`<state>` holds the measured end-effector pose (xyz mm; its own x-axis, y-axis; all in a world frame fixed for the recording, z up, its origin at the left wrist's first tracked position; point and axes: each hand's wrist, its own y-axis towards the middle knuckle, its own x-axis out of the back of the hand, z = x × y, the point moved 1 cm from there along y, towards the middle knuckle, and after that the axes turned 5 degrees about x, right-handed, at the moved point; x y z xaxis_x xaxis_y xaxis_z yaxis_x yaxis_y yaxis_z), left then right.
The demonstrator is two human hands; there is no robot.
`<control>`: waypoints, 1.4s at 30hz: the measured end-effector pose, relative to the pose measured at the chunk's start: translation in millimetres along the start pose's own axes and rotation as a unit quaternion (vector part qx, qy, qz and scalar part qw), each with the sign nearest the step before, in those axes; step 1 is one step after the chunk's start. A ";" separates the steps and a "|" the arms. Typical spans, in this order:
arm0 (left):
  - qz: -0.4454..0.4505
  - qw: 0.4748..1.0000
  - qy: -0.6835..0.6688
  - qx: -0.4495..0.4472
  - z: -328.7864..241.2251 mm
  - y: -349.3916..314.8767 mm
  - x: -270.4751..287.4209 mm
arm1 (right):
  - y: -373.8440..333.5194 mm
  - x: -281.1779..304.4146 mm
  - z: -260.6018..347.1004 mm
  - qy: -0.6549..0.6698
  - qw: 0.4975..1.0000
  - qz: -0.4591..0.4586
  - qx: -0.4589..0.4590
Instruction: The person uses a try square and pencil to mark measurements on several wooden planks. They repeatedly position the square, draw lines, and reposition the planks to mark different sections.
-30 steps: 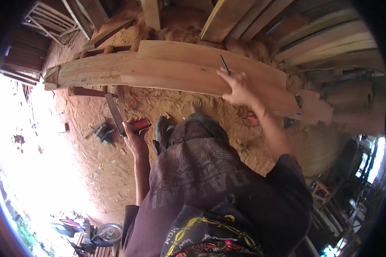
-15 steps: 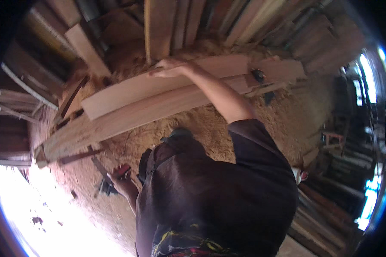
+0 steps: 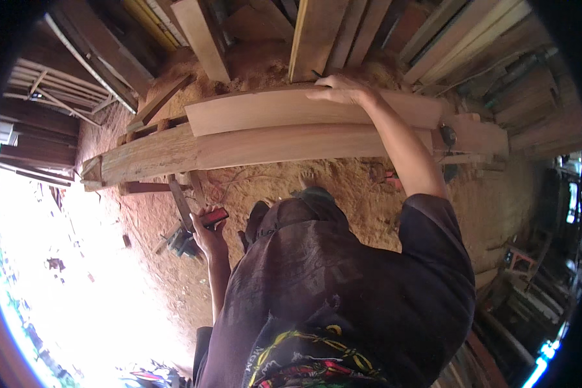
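Note:
My right hand (image 3: 343,90) rests at the far edge of a pale reddish plank (image 3: 258,111), its fingers bent and drawn together. A thin dark pencil-like stick (image 3: 317,74) juts out by those fingers. This plank lies beside a second smooth plank (image 3: 291,146), both on a long timber support (image 3: 152,158). Low on the left, my left hand (image 3: 210,240) is closed round a small block-shaped red-and-black object (image 3: 215,217), whose kind I cannot make out. It is held apart from the planks.
Several boards (image 3: 204,42) stand beyond the planks. A round dark object (image 3: 448,134) sits at the support's right part. Below my left hand, a dark tool (image 3: 181,242) lies on the sawdust-covered ground (image 3: 368,213). Stacked timber (image 3: 530,123) lies at the right.
The view has swung, so the planks lie further right and more level in it. My right hand stays at the far plank's edge; my left still grips the red-and-black object, now more visible.

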<state>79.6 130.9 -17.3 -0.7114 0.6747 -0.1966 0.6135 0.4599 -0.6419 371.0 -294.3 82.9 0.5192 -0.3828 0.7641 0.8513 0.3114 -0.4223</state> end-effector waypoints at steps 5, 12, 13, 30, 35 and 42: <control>-0.057 0.998 -0.013 0.002 4.8 -5.7 18.4 | -41.4 -12.7 4.6 -0.063 0.995 -0.021 0.072; -0.082 0.994 -0.072 -0.029 18.4 -16.1 29.3 | -103.1 -96.8 26.4 -0.238 0.951 -0.074 0.181; -0.096 0.993 -0.058 -0.029 19.2 -17.1 27.5 | -103.5 -105.0 24.7 -0.248 0.950 -0.085 0.169; -0.044 0.989 -0.096 -0.107 24.2 -79.5 -54.8 | -92.2 -85.3 7.1 -0.178 0.945 -0.032 0.273; 0.026 0.994 -0.077 -0.076 58.6 -57.5 -114.4 | -77.3 -72.7 16.0 0.050 0.961 -0.067 0.265; 0.033 0.998 -0.043 -0.024 66.3 -8.6 -146.7 | -57.2 -53.2 64.2 0.148 0.963 -0.080 0.211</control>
<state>156.0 -10.2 -32.1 -0.6945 0.6532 -0.3016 0.6743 0.4447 -0.5895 289.8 -235.9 97.7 0.4352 -0.6668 0.6049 0.8483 0.5288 -0.0274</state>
